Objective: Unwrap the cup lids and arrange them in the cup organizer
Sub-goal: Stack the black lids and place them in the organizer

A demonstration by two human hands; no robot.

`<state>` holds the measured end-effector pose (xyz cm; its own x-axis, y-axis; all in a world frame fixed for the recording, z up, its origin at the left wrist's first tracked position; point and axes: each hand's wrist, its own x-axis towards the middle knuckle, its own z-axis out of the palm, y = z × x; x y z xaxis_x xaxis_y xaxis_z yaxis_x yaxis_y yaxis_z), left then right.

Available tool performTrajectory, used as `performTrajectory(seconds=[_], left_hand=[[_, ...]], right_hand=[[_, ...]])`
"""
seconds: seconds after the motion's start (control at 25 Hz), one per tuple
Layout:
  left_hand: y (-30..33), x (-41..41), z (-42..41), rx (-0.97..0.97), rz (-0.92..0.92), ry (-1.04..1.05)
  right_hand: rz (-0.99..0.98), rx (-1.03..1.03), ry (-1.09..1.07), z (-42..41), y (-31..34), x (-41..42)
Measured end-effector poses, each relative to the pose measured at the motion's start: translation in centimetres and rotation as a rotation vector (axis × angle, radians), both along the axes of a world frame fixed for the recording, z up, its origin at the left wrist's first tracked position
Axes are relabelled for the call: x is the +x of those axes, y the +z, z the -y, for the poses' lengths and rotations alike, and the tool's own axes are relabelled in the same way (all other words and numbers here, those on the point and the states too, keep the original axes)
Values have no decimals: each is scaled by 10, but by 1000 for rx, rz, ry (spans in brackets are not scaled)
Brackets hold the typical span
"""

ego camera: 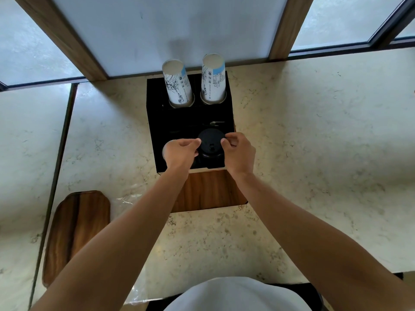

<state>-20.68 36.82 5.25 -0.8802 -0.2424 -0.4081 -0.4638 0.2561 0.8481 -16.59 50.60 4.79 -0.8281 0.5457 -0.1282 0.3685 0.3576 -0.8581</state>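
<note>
Your left hand [182,151] and right hand [238,151] each pinch an edge of the black lid stack [210,140], holding it over the front right well of the cup organizer [190,122]. Tilt it and the stack may jam on the rim or shed its top lid. A white lid stack [167,147] sits under your left hand; a nudge could knock it.

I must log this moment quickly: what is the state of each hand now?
Left hand: pinches the left edge of the black lid stack.
Right hand: pinches the stack's right edge.
</note>
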Motion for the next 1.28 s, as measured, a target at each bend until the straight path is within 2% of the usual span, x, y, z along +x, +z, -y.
performTrajectory(seconds=[0.28,0.6,1.28], left_hand=[[-8,-15,-6,-127,1,-71],[-17,-16,-10,-277,-77,-168],[-36,-14,-5,-432,-168,-239]], right_hand=[[48,40,68,1,-12,-12],[87,32,84,-2,-20,-19],[108,71,123,1,-33,-15]])
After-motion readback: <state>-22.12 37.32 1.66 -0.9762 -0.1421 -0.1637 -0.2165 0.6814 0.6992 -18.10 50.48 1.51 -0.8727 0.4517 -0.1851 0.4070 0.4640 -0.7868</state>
